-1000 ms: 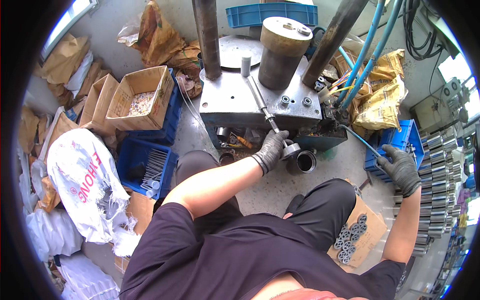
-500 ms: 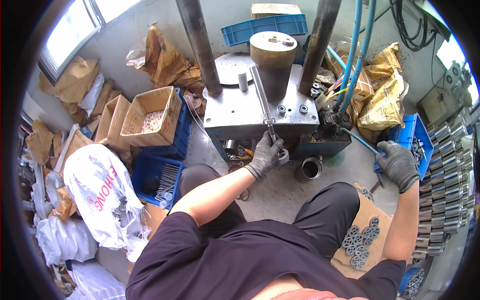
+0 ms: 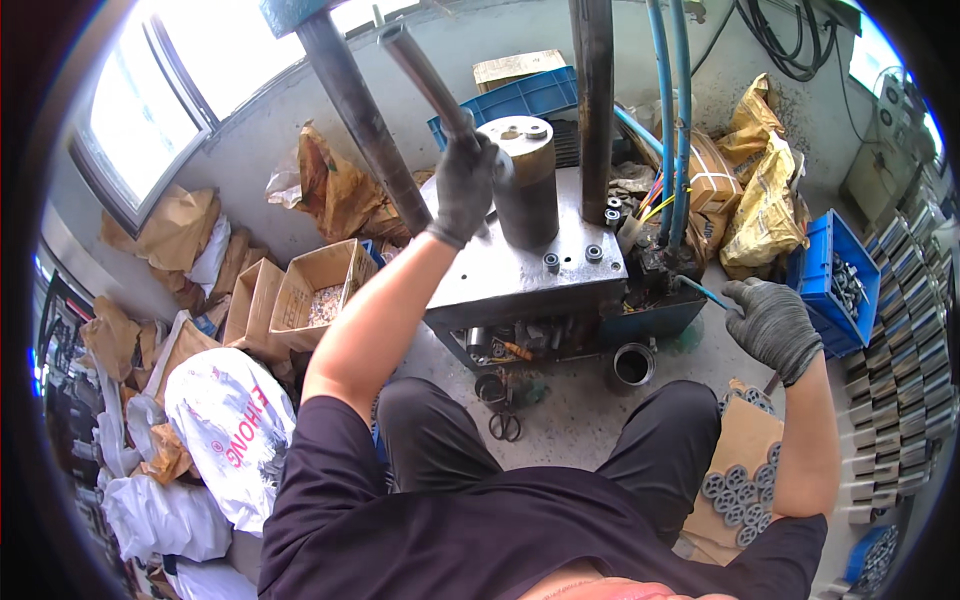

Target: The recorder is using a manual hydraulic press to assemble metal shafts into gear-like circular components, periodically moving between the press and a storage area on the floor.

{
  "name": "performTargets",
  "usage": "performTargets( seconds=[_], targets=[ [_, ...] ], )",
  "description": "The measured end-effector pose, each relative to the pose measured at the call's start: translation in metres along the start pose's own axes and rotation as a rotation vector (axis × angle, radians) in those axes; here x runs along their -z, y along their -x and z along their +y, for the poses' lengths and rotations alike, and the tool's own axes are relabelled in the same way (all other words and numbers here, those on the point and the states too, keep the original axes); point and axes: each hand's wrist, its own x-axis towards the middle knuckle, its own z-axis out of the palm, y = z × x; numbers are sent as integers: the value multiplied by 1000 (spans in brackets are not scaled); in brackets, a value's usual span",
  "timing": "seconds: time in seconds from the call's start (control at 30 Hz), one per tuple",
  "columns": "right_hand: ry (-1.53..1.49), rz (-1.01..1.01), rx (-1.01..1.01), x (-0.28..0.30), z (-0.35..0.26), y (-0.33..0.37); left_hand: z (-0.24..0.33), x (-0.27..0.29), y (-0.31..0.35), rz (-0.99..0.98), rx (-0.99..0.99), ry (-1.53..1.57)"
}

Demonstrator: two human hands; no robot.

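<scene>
My left hand [image 3: 465,190], in a dark grey glove, is closed round a long steel tube [image 3: 425,75] held up and tilted over the left part of the press table [image 3: 590,225]. The tube's open end points up and left, and a thin rod shows beside it. The hand is just left of the thick round steel block [image 3: 525,185], and its lower fingers are partly hidden. My right hand [image 3: 775,325], gloved alike, is closed on the end of a blue lever [image 3: 703,291] at the press's right side. Two small round bushings [image 3: 593,254] sit on the table's front.
Two dark steel columns [image 3: 592,110] rise from the press. Cardboard boxes [image 3: 310,300] and white sacks [image 3: 225,430] stand to my left. A blue bin of metal parts [image 3: 830,275], stacked shiny tubes [image 3: 910,370] and cardboard with several round discs [image 3: 740,495] are to my right. A black cup [image 3: 633,366] stands on the floor.
My left hand has moved up and left, lifting the steel tube off the table top. My right hand stays on the blue lever. The head view has shifted.
</scene>
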Motion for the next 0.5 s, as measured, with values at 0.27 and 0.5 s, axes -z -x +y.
performTargets(
  seconds=[0.27,0.5],
  targets=[
    [-19,-35,-24,4,-9,-6,-46,-15,-114,33,103,-493],
    [-17,-35,-23,3,-11,-5,-69,-27,-124,-20,142,-618]
  ],
)
